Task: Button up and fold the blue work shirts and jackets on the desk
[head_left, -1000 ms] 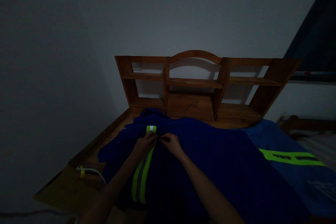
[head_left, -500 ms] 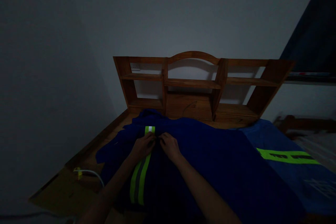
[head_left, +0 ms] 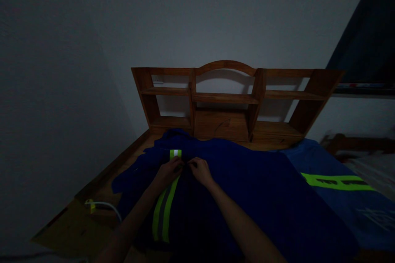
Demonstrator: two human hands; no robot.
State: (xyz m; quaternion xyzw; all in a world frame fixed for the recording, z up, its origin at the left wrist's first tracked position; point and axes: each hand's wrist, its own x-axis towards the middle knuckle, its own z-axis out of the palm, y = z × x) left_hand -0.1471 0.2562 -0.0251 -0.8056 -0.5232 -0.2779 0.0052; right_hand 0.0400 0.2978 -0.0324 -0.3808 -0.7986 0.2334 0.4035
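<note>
A dark blue work garment (head_left: pixel 247 189) lies spread over a wooden platform, with a yellow-green and grey reflective stripe (head_left: pixel 165 207) running along it. My left hand (head_left: pixel 168 171) rests on the stripe's upper part with fingers curled, pinching the cloth. My right hand (head_left: pixel 200 170) sits just to its right, fingers also closed on the fabric. The fingertips of both hands nearly meet at a small spot on the garment; what lies between them is too dark to make out.
A wooden shelf unit (head_left: pixel 228 102) stands against the grey wall behind the garment. A lighter blue cloth with a yellow-green band (head_left: pixel 336 181) lies at the right. A white cable with a yellow end (head_left: pixel 100 205) lies on the wood at the left.
Both hands stay together at the same spot on the garment, with only slight finger movement. The view has shifted a little.
</note>
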